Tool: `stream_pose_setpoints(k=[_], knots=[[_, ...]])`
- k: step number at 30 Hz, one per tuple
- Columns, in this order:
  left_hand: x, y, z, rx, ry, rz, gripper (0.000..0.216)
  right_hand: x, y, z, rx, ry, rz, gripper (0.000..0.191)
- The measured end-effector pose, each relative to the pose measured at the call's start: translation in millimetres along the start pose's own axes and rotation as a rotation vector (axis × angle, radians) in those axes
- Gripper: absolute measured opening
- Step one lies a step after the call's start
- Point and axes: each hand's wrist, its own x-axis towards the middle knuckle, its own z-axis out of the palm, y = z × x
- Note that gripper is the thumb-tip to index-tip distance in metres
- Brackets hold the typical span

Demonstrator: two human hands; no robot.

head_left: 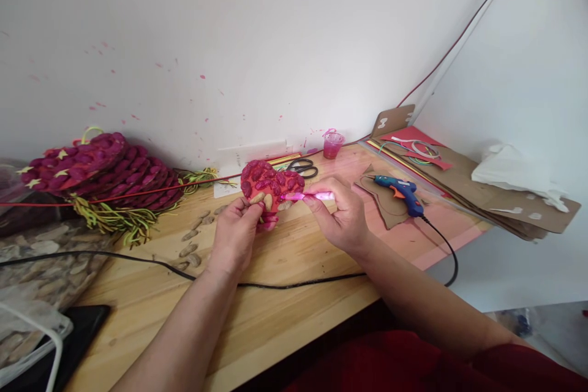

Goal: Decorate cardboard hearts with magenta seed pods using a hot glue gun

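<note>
My left hand is closed on the lower edge of a red heart-shaped craft piece covered in magenta-painted seeds, with a few unpainted tan seeds near my fingers. My right hand pinches a thin pink-handled brush, and its tip touches the piece's lower right part. Both hands hover just above the wooden tabletop.
Finished magenta seed pieces with yellow-green fringe lie at left. Loose seeds, a black cable, scissors, a cup of pink paint, a blue glue gun and cardboard sheets surround the hands.
</note>
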Motion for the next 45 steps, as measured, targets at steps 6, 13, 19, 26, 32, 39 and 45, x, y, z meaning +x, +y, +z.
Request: stream_pose_setpoints(k=[6,13,19,26,32,39,45], knots=[[-0.4,-1.5,-0.3,0.013,0.002,0.000,0.036,0.2,1.0,0.0,-0.014,0.022,-0.027,0.003],[1.6,-1.5,-3.3,-0.005,-0.001,0.016,0.036,-0.4,2.2,0.4,0.004,0.009,-0.013,0.003],[1.9,-3.3,-3.8,0.015,-0.006,0.028,0.037,-1.4,4.8,0.5,0.041,0.008,-0.003,0.005],[3.4,-2.6,-2.9,0.009,-0.003,0.030,0.036,-0.5,4.5,-0.9,0.030,0.023,-0.004,0.005],[2.4,-3.9,-3.5,0.096,-0.001,0.091,0.035,-0.2,2.3,0.7,-0.004,0.021,-0.014,0.004],[2.1,-3.9,-4.7,0.115,-0.010,0.102,0.036,-0.2,2.3,-0.2,-0.003,0.012,-0.016,0.003],[2.5,-3.8,-5.6,0.108,-0.026,0.096,0.037,1.3,0.2,0.1,0.002,0.016,-0.013,0.002]])
